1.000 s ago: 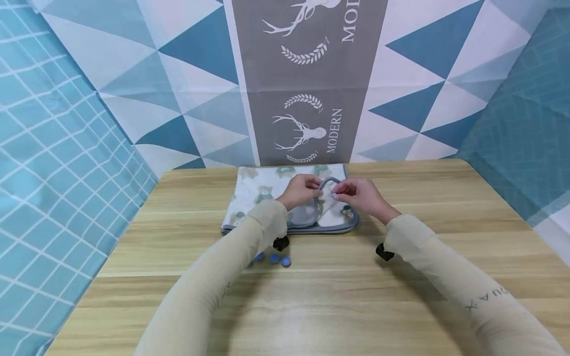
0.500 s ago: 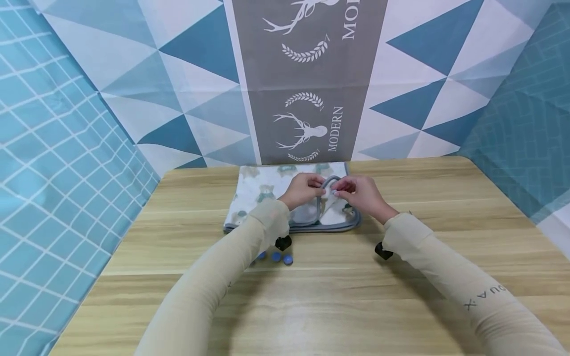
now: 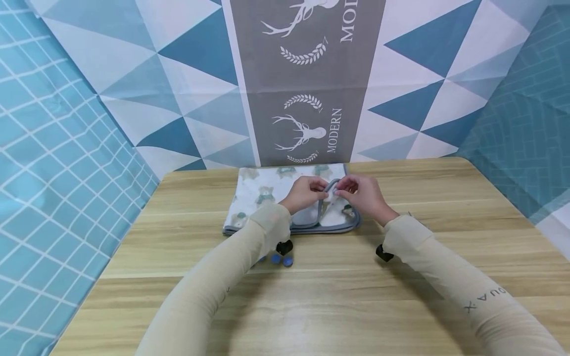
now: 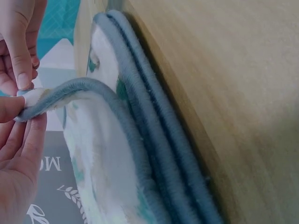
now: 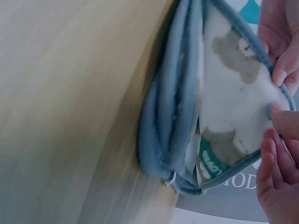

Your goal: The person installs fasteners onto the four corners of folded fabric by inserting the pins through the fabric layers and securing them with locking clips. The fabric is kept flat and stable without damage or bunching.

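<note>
A folded white blanket (image 3: 249, 198) with bear prints and grey-blue piping lies at the table's far side. My left hand (image 3: 305, 194) pinches the piped edge of its top layer, which is lifted and curled up from the layers beneath. Close by, my right hand (image 3: 362, 195) holds a small blue round piece (image 5: 269, 111) between thumb and fingers, against the cloth near that edge. What lies under the cloth at that spot is hidden. Several similar blue round pieces (image 3: 288, 261) rest on the table beside my left wrist, some partly covered by the sleeve.
The wooden table (image 3: 338, 301) reaches toward me in front of the blanket. A patterned cloth backdrop (image 3: 307, 79) rises behind its far edge, with blue cloth at both sides. Black devices (image 3: 384, 253) hang under the wrists.
Both hands stay at the lifted blanket edge. My left hand has shifted slightly right, nearer the right hand, and the fold between them looks narrower.
</note>
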A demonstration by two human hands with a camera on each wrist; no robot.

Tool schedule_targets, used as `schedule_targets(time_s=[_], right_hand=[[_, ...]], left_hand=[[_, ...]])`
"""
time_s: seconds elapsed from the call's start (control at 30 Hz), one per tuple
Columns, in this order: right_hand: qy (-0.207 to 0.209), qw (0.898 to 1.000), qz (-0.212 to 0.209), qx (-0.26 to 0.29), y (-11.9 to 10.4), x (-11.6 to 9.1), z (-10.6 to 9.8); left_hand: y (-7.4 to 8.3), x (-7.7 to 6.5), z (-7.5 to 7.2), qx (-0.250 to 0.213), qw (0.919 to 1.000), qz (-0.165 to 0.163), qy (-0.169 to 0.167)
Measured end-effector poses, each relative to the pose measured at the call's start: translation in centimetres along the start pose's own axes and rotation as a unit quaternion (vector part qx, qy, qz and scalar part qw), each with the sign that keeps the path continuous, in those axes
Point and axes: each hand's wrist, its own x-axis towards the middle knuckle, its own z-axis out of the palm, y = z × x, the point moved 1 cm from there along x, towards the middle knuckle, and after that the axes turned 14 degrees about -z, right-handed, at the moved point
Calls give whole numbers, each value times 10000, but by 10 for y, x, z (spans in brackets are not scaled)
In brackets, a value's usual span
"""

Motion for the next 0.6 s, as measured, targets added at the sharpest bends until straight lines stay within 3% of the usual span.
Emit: schedule_targets(time_s=[0.13, 0.3, 0.6], right_hand=[[94, 9985, -423, -345, 0, -2, -2], [-269, 9923, -995, -684, -2, -1, -2], [-512, 9884, -1402, -293, -4, -3, -2]], left_hand=[[0, -2, 1, 53, 9999, 132, -39], [1, -7, 0, 295, 9989, 370, -73], [1, -18, -3, 494, 9973, 503, -208]])
